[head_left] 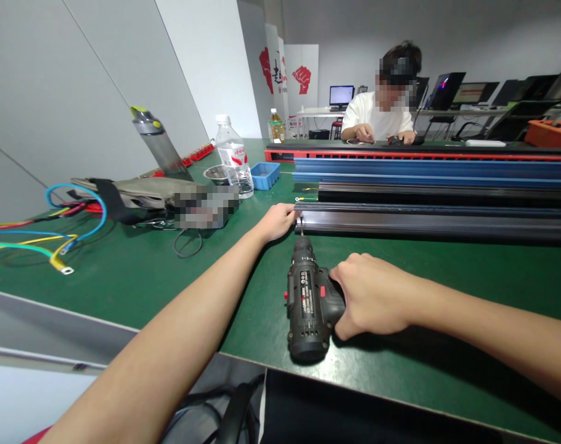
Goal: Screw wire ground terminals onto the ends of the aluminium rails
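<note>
My right hand [373,296] is closed round the handle of a black cordless drill [308,308], which lies on its side just above the table. The drill's bit [302,228] points away from me and meets the left end of a long, dark metal rail [401,225]. A small dark piece shows at the bit's tip, too small to name. At that same end, my left hand [278,222] grips the rail with bent fingers; the fingertips are partly hidden.
Behind the rail lie a black rail [447,192], a blue rail [423,169] and a red one [354,155]. Left stand a water bottle [234,157], a blue tray [266,177], a grey bag [146,192] and cables [53,256]. A person [377,117] sits opposite.
</note>
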The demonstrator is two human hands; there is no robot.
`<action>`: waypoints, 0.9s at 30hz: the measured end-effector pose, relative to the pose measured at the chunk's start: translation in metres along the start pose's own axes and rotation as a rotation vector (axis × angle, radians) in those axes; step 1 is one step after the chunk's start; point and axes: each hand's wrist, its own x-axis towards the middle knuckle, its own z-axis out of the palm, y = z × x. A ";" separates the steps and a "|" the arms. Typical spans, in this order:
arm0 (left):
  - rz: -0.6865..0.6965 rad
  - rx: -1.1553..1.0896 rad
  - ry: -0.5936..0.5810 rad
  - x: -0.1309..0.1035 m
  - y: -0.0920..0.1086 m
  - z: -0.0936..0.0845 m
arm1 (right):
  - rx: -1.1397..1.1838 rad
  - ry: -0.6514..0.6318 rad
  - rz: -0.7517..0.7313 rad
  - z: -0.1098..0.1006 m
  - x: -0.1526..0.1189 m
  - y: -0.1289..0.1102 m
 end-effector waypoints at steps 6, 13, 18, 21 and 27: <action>-0.010 -0.004 -0.001 0.000 0.000 0.000 | 0.000 0.000 0.006 -0.001 -0.001 0.000; -0.008 0.030 -0.006 0.001 -0.005 0.001 | -0.004 0.006 0.003 0.000 -0.001 -0.001; -0.007 0.033 -0.006 0.001 -0.005 0.001 | -0.012 -0.002 0.001 -0.001 0.000 0.000; -0.008 0.026 -0.006 0.001 -0.003 0.001 | -0.013 -0.002 0.000 -0.001 -0.001 0.000; -0.015 0.013 0.000 0.000 -0.001 0.000 | -0.017 -0.003 -0.001 -0.001 0.000 0.000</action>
